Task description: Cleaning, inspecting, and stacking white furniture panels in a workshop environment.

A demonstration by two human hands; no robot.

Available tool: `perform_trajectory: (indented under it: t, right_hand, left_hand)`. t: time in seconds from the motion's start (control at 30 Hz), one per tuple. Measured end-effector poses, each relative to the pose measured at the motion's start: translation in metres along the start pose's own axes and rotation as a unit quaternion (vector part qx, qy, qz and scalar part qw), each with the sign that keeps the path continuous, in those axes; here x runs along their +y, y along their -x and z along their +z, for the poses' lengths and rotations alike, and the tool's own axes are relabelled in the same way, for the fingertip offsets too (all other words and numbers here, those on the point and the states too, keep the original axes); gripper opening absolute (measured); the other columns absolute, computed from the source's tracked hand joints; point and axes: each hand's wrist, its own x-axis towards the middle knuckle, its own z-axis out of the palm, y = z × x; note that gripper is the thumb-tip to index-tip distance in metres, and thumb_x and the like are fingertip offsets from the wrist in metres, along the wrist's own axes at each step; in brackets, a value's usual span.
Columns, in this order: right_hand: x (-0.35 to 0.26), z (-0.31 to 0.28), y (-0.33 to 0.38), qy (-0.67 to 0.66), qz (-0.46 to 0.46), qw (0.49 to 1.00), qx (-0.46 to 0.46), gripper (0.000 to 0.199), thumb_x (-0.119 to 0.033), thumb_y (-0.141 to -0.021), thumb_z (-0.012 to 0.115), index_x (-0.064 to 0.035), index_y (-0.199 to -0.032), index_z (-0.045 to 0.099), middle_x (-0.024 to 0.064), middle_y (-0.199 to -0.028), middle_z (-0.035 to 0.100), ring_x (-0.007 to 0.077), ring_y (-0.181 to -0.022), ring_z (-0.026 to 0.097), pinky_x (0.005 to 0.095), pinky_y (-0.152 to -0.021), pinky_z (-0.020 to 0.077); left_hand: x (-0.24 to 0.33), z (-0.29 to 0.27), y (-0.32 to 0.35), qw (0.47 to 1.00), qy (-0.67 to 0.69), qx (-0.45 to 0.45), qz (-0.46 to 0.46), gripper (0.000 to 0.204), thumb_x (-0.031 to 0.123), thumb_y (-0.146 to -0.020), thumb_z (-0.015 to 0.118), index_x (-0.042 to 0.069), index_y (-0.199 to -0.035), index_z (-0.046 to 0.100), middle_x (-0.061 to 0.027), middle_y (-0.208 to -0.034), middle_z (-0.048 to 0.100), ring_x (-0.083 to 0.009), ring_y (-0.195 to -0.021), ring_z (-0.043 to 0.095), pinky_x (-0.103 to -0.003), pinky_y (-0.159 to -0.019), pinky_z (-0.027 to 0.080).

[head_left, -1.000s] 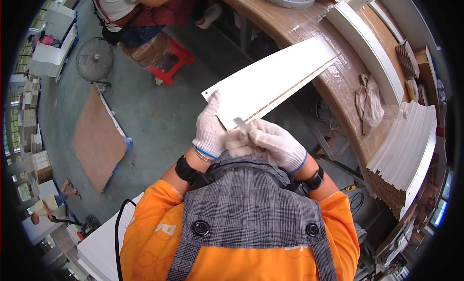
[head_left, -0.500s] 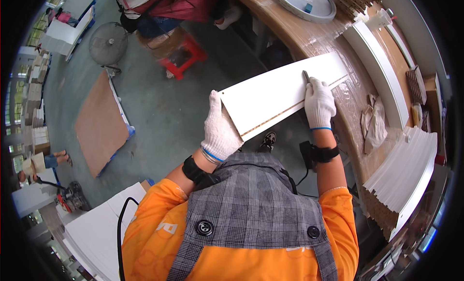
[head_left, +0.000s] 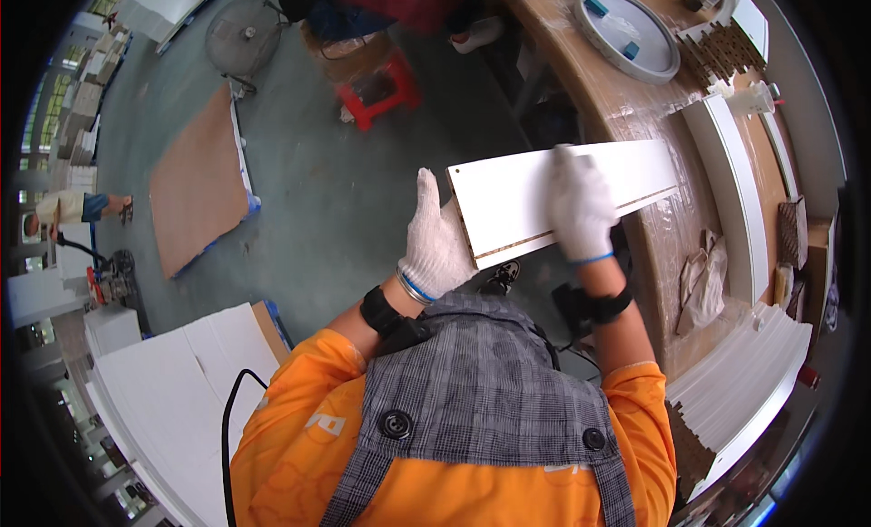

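Left of the white panel (head_left: 562, 196), the gloved left hand (head_left: 438, 246) clamps its near end; the right hand (head_left: 581, 205) lies on its middle, fingers closed over the top. The panel's far end reaches over the worktop (head_left: 635, 119). It looks stiff, light, smooth-faced; its edges seem the best hold.
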Motion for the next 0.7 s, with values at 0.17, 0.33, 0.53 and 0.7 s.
perform_trajectory:
  t: [0.17,0.33,0.53,0.7]
  right_hand:
    - [-0.019,-0.013,0.044,-0.209,-0.398,0.890,-0.079,0.027,-0.013,-0.084,0.061,-0.0056,-0.110,0.062,0.0112,-0.095,0.061,0.0239,-0.081,0.066,0.0385,-0.061,0.0551]
    - [0.006,-0.030,0.035,-0.009,-0.043,0.999,0.024,0.020,-0.011,-0.093,0.055,-0.0145,-0.111,0.063,0.0108,-0.087,0.064,0.0272,-0.063,0.064,0.0354,-0.052,0.0525]
    - [-0.032,-0.039,0.058,-0.205,-0.369,0.871,-0.252,0.028,-0.015,-0.084,0.067,-0.0080,-0.111,0.066,0.0101,-0.098,0.067,0.0296,-0.087,0.067,0.0393,-0.078,0.0538]
    - [0.026,-0.003,0.013,-0.158,-0.074,0.985,-0.010,0.035,-0.010,-0.096,0.060,0.0023,-0.129,0.060,0.0193,-0.108,0.064,0.0362,-0.094,0.063,0.0408,-0.082,0.0522]
  left_hand:
    - [0.002,0.003,0.001,0.996,-0.067,0.053,0.010,0.098,0.082,-0.092,0.022,0.008,-0.155,0.031,-0.0169,-0.156,0.038,-0.0363,-0.143,0.036,-0.054,-0.118,0.025]
    - [-0.007,0.002,-0.003,0.997,-0.023,0.043,0.063,0.096,0.081,-0.092,0.028,0.008,-0.153,0.035,-0.0174,-0.155,0.040,-0.0390,-0.141,0.040,-0.058,-0.115,0.031]
    - [-0.010,-0.005,-0.010,0.998,-0.017,0.004,0.064,0.095,0.082,-0.091,0.030,0.008,-0.151,0.040,-0.0164,-0.152,0.045,-0.0356,-0.140,0.041,-0.052,-0.115,0.034]
    - [-0.015,-0.010,-0.012,0.995,-0.029,-0.051,0.081,0.097,0.083,-0.090,0.026,0.010,-0.152,0.039,-0.0133,-0.153,0.045,-0.0296,-0.139,0.044,-0.046,-0.115,0.036]
